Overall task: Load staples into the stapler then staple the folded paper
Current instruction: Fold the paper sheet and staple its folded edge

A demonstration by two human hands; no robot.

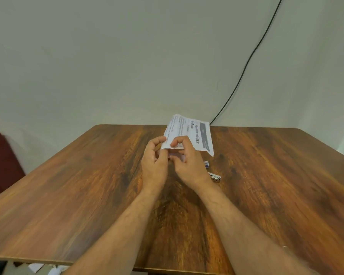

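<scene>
A folded sheet of printed white paper [191, 133] is held up above the middle of the wooden table [68, 185]. My left hand [155, 161] pinches its near left corner. My right hand [189, 161] grips the same near edge just to the right, thumb on top. A small silver stapler [214, 177] lies on the table just right of my right wrist. A little white and blue staple box [206, 164] sits behind it, partly hidden by my right hand.
A black cable [246, 64] runs down the pale wall to the table's back edge. A dark red seat [0, 161] stands at the left. Scraps of white paper [36, 267] lie on the floor below the table's near edge.
</scene>
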